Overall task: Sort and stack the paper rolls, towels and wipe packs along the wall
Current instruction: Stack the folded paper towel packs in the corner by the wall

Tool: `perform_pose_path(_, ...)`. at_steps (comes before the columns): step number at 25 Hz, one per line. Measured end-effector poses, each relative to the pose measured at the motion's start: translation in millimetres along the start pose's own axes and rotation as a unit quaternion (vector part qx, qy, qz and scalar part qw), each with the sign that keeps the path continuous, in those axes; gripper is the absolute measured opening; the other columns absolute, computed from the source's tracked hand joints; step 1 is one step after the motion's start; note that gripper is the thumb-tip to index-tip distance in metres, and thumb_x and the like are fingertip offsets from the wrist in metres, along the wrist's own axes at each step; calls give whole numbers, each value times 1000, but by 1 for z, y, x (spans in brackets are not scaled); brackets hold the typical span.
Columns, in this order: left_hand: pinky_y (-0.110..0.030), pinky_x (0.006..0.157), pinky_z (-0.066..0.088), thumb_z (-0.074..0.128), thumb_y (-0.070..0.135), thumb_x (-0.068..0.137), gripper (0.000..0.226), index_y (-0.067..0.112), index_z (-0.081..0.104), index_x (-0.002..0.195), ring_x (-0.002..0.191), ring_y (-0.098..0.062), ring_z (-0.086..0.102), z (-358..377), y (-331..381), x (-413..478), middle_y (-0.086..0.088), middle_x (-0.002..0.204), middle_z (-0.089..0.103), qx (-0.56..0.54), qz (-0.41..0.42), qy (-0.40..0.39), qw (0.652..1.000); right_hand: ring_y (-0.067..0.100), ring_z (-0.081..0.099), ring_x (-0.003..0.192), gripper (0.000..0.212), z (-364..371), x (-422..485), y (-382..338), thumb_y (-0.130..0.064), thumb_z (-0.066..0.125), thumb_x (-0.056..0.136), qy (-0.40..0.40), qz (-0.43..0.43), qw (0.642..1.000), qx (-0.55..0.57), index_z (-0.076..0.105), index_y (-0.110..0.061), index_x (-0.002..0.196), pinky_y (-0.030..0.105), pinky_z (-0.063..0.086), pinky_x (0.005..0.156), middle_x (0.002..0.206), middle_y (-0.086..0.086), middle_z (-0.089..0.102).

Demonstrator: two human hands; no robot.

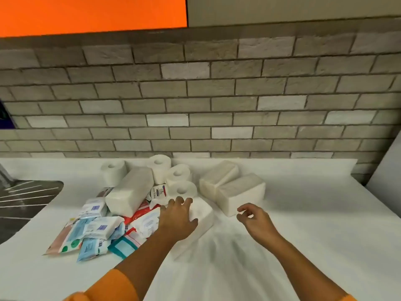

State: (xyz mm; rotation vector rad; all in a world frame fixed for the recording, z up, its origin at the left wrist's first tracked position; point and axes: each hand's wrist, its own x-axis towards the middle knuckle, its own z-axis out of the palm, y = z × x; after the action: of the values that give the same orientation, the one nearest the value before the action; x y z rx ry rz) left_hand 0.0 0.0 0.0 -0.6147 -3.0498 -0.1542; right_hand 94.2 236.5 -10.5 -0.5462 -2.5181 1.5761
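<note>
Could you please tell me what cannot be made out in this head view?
Head view:
- Wipe packs: print blurred, unreadable.
- Towel pack under the left hand: smeared by motion; grip or mere touch unclear.
- Small printed pack: mostly hidden by a toilet roll and long towel pack.
- Metal drainer: cut off by the left edge.
</note>
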Motion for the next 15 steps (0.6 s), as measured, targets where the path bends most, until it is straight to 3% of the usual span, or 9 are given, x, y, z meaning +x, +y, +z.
perform_pose_path(2,-48,103,38,53,66,82,78,32,30,148,130,-28,44,19,-10,9,-3,143,43,1,-23,-46,999,15,60,79,16,32,14,7,-18,67,92,14,60,998,23,68,-23,108,25,52,68,104,3,63)
perform_pose_path(4,-51,107,33,50,73,78,87,37,21,152,132,-29,41,41,-25,14,-6,145,41,11,-27,-89,996,21,61,101,28,59,31,16,-21,68,89,41,86,995,-31,66,-26,117,39,55,88,115,3,60)
perform_pose_path(9,-50,110,29,47,86,66,102,54,4,152,131,-28,40,62,-51,19,-3,147,37,-58,-30,-97,993,25,36,137,57,64,96,2,-30,65,87,123,-1,966,-226,50,-27,142,44,45,103,146,0,46)
perform_pose_path(12,-48,112,30,52,82,68,104,52,-1,152,134,-28,36,64,-54,16,-3,152,30,-76,-19,-86,993,22,14,156,72,73,126,6,-41,62,91,56,-34,950,-306,34,-30,156,50,33,118,167,-3,26)
perform_pose_path(15,-50,117,28,54,79,70,102,53,-3,151,140,-28,33,68,-61,17,-4,158,26,-109,-21,-76,991,16,-5,158,77,74,137,31,-41,57,96,-15,-10,936,-352,18,-35,161,62,18,122,171,-9,5)
